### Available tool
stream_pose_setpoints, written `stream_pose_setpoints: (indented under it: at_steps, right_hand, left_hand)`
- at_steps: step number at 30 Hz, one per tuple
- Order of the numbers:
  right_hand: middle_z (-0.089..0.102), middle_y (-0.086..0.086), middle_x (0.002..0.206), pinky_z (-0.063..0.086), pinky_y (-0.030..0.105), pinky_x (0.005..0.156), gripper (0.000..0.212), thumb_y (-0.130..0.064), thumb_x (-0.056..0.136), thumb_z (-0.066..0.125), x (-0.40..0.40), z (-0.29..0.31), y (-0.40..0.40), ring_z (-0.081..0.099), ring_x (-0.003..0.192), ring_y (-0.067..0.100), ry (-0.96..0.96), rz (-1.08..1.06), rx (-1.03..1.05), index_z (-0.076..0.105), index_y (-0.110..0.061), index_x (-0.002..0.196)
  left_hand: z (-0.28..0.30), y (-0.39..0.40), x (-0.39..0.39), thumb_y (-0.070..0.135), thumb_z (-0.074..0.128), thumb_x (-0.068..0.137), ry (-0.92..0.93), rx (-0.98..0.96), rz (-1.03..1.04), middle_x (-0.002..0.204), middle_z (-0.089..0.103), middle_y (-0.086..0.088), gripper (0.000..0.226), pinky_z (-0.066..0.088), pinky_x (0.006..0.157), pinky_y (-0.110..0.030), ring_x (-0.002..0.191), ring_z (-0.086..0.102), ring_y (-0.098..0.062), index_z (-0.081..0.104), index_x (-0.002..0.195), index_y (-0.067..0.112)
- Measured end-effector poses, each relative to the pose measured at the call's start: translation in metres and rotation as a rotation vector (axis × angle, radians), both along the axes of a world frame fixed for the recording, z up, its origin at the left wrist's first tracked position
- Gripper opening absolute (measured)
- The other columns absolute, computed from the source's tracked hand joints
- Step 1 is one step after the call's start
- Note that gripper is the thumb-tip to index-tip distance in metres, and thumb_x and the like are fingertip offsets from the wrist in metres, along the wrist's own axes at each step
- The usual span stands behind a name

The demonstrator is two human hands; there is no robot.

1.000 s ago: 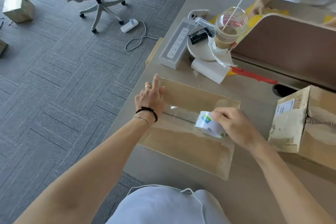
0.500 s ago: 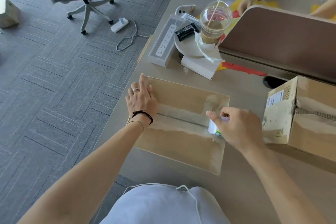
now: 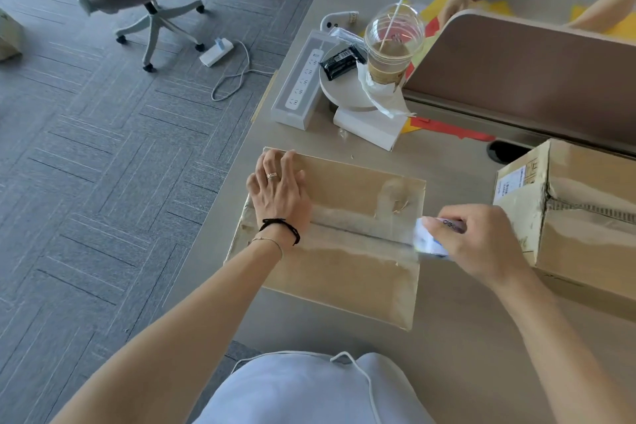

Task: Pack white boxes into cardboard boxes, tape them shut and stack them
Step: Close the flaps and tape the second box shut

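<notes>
Two hands work one cardboard box (image 3: 330, 237) at the near edge of the desk (image 3: 457, 337), head view only. Left hand (image 3: 278, 193) lies flat, fingers spread, on the box's left end over the flap seam; it grasps nothing, and the press probably keeps the flaps level and the box from sliding. Right hand (image 3: 481, 244) is curled around a tape roll (image 3: 430, 237) at the box's right edge, where a clear strip (image 3: 358, 224) runs along the seam; holding the roll low at the edge likely keeps the strip taut so it can wrap down the side. White boxes are not visible; presumably inside, cannot confirm. Second cardboard box (image 3: 578, 217), already taped, sits just beside the right hand, leaving little clearance for the roll. Iced drink cup (image 3: 392, 45) and power strip (image 3: 303, 79) stand farther back, clear of the work. Stacking not yet done.
</notes>
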State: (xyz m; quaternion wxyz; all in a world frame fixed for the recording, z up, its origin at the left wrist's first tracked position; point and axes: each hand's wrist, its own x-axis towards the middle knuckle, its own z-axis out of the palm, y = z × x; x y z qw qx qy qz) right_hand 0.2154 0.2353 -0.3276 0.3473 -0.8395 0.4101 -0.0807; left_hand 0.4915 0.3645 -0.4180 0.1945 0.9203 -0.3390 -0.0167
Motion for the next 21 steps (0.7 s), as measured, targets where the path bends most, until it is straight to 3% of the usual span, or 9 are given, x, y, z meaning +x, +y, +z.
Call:
stream_pose_setpoints:
  at_steps: [2, 5, 7, 9, 11, 14, 16, 19, 21]
  right_hand:
    - [0.022, -0.003, 0.048, 0.023, 0.030, 0.049, 0.059, -0.053, 0.083, 0.063, -0.007, -0.001, -0.002, 0.025, 0.049, 0.020, 0.118, -0.022, -0.122, 0.043, -0.006, 0.054]
    - [0.026, -0.003, 0.047, 0.024, 0.030, 0.050, 0.061, -0.053, 0.088, 0.069, -0.013, -0.010, -0.002, 0.027, 0.049, 0.019, 0.173, -0.035, -0.076, 0.045, -0.007, 0.056]
    - [0.025, -0.005, 0.047, 0.024, 0.031, 0.052, 0.060, -0.049, 0.091, 0.067, -0.014, -0.011, -0.001, 0.026, 0.050, 0.016, 0.109, -0.044, 0.010, 0.039, -0.010, 0.054]
    - [0.022, -0.007, 0.053, 0.022, 0.032, 0.055, 0.057, -0.042, 0.096, 0.063, -0.020, -0.013, -0.002, 0.024, 0.053, 0.013, 0.044, -0.046, 0.095, 0.032, -0.015, 0.056]
    - [0.025, -0.007, 0.057, 0.021, 0.032, 0.057, 0.051, -0.035, 0.099, 0.059, -0.031, -0.015, -0.006, 0.025, 0.055, 0.010, -0.010, -0.055, 0.180, 0.038, -0.013, 0.058]
    - [0.038, -0.006, 0.058, 0.026, 0.029, 0.059, 0.037, -0.018, 0.100, 0.057, -0.046, -0.017, -0.013, 0.033, 0.056, 0.007, -0.107, -0.080, 0.343, 0.055, -0.004, 0.066]
    - [0.044, -0.008, 0.057, 0.029, 0.020, 0.057, 0.033, -0.008, 0.101, 0.058, -0.050, -0.017, -0.017, 0.037, 0.054, 0.004, -0.152, -0.083, 0.428, 0.060, -0.003, 0.067]
    - [0.054, 0.005, 0.059, 0.033, 0.025, 0.061, 0.028, -0.011, 0.097, 0.065, -0.049, -0.016, -0.021, 0.045, 0.059, 0.008, -0.161, -0.048, 0.397, 0.066, -0.005, 0.069]
    - [0.051, -0.003, 0.053, 0.033, 0.027, 0.059, 0.030, -0.023, 0.091, 0.071, -0.053, -0.018, -0.023, 0.043, 0.055, 0.007, -0.139, -0.070, 0.292, 0.066, -0.010, 0.065]
  left_hand:
    - [0.001, 0.001, 0.000, 0.037, 0.042, 0.097, 0.020, 0.003, -0.002, 0.143, 0.036, 0.002, 0.038, 0.025, 0.112, -0.045, 0.142, 0.026, -0.023, 0.043, 0.134, 0.031]
    - [0.000, -0.001, -0.003, 0.054, 0.037, 0.096, -0.020, 0.111, -0.038, 0.145, 0.031, -0.004, 0.051, 0.019, 0.117, -0.053, 0.144, 0.023, -0.028, 0.038, 0.140, 0.028]
    - [0.000, -0.003, -0.005, 0.054, 0.039, 0.096, -0.117, 0.175, -0.128, 0.147, 0.031, -0.009, 0.056, 0.009, 0.119, -0.057, 0.143, 0.025, -0.031, 0.037, 0.144, 0.026]
    - [0.003, -0.006, -0.007, 0.046, 0.043, 0.096, -0.192, 0.208, -0.237, 0.146, 0.038, -0.010, 0.053, 0.019, 0.115, -0.054, 0.135, 0.033, -0.031, 0.041, 0.144, 0.023]
    - [0.006, -0.012, -0.019, 0.037, 0.044, 0.096, -0.140, 0.198, -0.209, 0.146, 0.039, -0.009, 0.051, 0.025, 0.110, -0.048, 0.129, 0.035, -0.030, 0.040, 0.145, 0.022]
    - [0.002, -0.021, -0.046, 0.041, 0.034, 0.098, -0.005, 0.167, -0.057, 0.156, 0.022, -0.008, 0.060, 0.005, 0.122, -0.051, 0.142, 0.020, -0.031, 0.025, 0.154, 0.020]
    - [-0.003, -0.023, -0.054, 0.047, 0.027, 0.101, -0.003, 0.195, -0.060, 0.162, 0.012, -0.010, 0.066, -0.003, 0.122, -0.054, 0.148, 0.010, -0.031, 0.014, 0.158, 0.018]
    - [-0.003, -0.021, -0.051, 0.051, 0.024, 0.101, -0.018, 0.204, -0.071, 0.162, 0.011, -0.012, 0.068, -0.001, 0.121, -0.057, 0.150, 0.009, -0.031, 0.011, 0.159, 0.016]
    - [-0.004, -0.022, -0.051, 0.052, 0.023, 0.101, -0.039, 0.205, -0.079, 0.162, 0.012, -0.011, 0.069, 0.000, 0.121, -0.057, 0.150, 0.009, -0.031, 0.011, 0.159, 0.017]
